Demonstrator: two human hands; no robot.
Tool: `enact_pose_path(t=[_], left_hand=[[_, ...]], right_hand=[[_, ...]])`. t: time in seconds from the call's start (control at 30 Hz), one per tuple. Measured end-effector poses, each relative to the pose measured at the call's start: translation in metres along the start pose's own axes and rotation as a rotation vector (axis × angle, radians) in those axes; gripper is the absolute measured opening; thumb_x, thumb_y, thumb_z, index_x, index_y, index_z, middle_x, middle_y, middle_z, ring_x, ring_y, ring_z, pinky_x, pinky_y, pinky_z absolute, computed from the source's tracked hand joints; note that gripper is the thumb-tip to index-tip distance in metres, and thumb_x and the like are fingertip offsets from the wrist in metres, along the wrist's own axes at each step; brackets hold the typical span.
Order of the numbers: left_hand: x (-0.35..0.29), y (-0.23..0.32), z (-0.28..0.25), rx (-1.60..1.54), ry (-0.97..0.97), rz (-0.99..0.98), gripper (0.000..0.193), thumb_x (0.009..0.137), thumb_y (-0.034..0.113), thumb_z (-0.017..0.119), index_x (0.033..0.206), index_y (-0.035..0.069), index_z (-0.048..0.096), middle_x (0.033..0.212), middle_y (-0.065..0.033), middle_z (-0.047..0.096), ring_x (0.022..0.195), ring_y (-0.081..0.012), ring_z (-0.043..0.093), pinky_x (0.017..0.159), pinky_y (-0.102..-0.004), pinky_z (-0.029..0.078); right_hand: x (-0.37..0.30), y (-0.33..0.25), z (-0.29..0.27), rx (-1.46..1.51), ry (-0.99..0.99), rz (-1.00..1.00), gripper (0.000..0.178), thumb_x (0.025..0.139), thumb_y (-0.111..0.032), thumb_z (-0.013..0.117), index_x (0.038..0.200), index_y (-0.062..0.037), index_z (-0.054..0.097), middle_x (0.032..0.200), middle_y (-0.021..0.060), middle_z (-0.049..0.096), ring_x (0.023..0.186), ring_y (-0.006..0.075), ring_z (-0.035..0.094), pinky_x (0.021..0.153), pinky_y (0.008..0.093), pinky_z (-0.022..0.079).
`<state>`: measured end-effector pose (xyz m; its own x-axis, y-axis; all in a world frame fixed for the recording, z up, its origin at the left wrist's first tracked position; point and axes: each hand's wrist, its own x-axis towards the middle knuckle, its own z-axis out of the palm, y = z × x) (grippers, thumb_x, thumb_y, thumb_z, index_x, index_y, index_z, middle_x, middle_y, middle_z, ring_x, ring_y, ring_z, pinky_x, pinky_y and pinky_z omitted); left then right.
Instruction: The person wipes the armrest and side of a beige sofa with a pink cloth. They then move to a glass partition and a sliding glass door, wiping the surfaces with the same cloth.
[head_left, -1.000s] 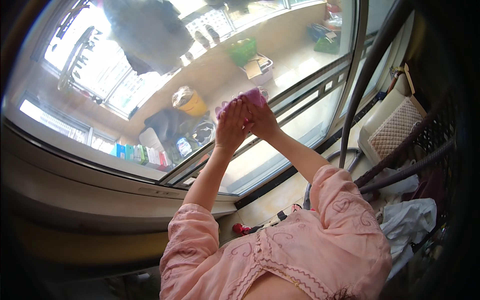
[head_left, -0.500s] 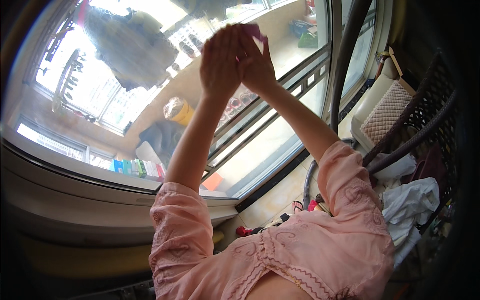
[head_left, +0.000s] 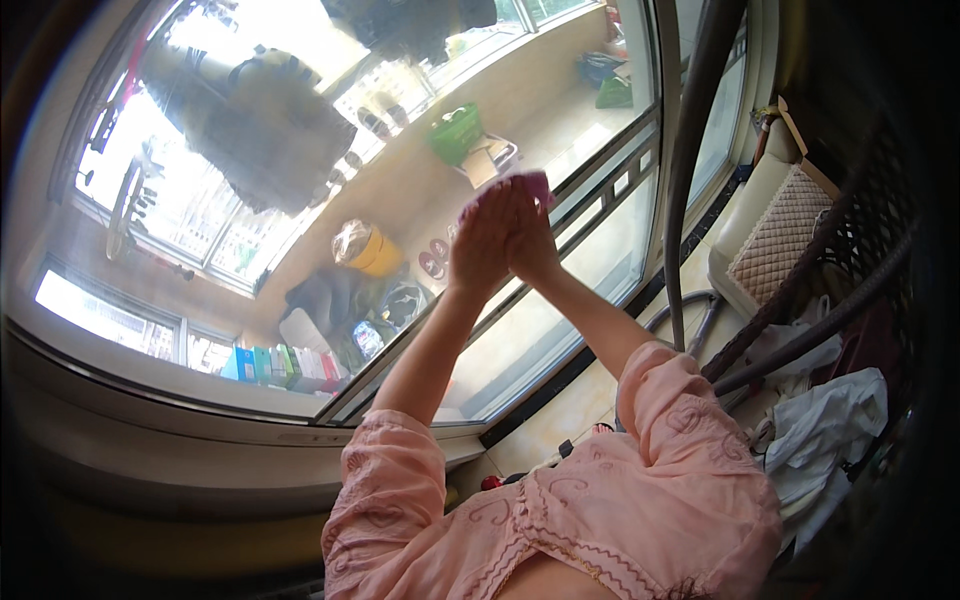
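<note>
A purple cloth [head_left: 537, 184] is held against the glass of a sliding door [head_left: 390, 175], its edges showing past my fingertips. My left hand [head_left: 480, 248] presses on it with fingers close together and pointing up. Alongside, touching the left, my right hand [head_left: 531, 246] also presses on the cloth. Both arms are stretched out ahead of me. Part of the cloth is hidden under the hands, and the fingers are slightly smeared.
A dark upright pole [head_left: 690, 170] stands right of my hands. Further right are a quilted seat pad [head_left: 782, 235], a dark woven chair [head_left: 870, 250] and crumpled white fabric [head_left: 825, 425]. Behind the glass are hanging clothes [head_left: 255, 130], a green basket [head_left: 456, 133] and a yellow container [head_left: 375, 252].
Both hands have moved down and slightly right across the glass with the purple cloth. The green basket behind the glass now shows above them.
</note>
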<state>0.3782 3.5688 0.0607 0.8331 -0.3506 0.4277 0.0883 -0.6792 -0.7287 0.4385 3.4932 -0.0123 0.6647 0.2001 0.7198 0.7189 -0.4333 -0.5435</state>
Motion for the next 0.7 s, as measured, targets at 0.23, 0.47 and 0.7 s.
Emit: enact_pose_path(t=[0.23,0.47,0.7], left_hand=[[-0.018,0.027,0.025,-1.492,-0.142,-0.178,0.059,0.088,0.037,0.032,0.141,0.012,0.024,0.147,0.0007,0.022,0.136,-0.0139,0.017,0.11,-0.0354,0.004],[0.096,-0.043,-0.015,-0.848,0.213,-0.113,0.057,0.086,0.037,0.04,0.137,0.012,0.034,0.141,-0.0018,0.033,0.131,-0.0179,0.027,0.109,-0.0358,0.014],[0.129,-0.053,-0.065,-0.013,0.084,-0.111,0.054,0.088,0.035,0.039,0.136,0.011,0.035,0.138,-0.0057,0.036,0.129,-0.0191,0.031,0.107,-0.0377,0.016]], right_hand=[[-0.039,0.008,0.002,-0.122,-0.068,-0.044,0.059,0.087,-0.024,0.04,0.139,-0.0003,0.023,0.142,0.0192,0.025,0.133,0.0315,0.021,0.108,0.0485,0.012],[0.1,-0.007,-0.052,-0.444,0.096,-0.181,0.059,0.085,-0.026,0.043,0.136,-0.0022,0.028,0.141,0.0185,0.027,0.133,0.0299,0.021,0.105,0.054,0.013],[0.137,-0.012,-0.069,-0.363,0.338,-0.202,0.068,0.083,-0.034,0.048,0.138,-0.0038,0.024,0.136,0.0199,0.031,0.128,0.0275,0.03,0.103,0.0488,0.022]])
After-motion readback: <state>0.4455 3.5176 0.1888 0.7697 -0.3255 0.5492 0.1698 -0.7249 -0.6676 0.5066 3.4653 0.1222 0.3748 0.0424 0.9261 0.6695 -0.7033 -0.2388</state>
